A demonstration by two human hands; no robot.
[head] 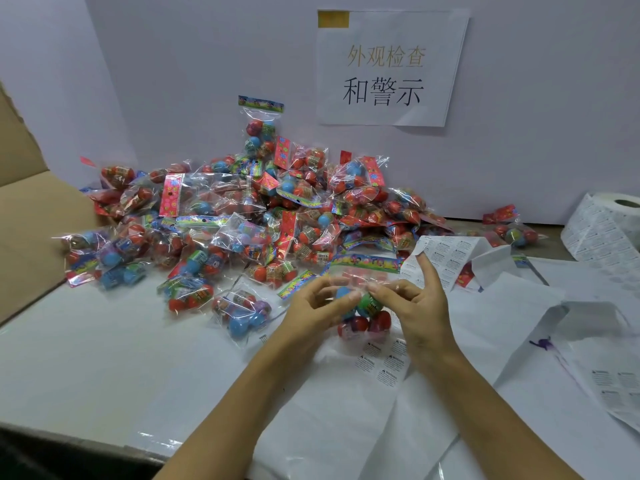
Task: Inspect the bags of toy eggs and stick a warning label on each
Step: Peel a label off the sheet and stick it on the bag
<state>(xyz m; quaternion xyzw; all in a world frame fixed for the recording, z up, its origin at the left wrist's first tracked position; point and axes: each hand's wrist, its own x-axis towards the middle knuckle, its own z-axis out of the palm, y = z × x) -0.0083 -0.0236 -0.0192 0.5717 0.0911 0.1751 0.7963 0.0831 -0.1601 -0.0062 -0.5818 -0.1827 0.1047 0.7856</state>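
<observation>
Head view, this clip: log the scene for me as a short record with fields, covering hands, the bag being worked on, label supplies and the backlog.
bag in work: clear bag of toy eggs, colourful header card at its far end, held over the white table
left hand: grip on the bag's left side
right hand: pinches the bag's right side, index finger raised
label supply: label roll at far right; label sheet under the bag
backlog: pile of bags against the wall
sign: paper notice above the pile
</observation>
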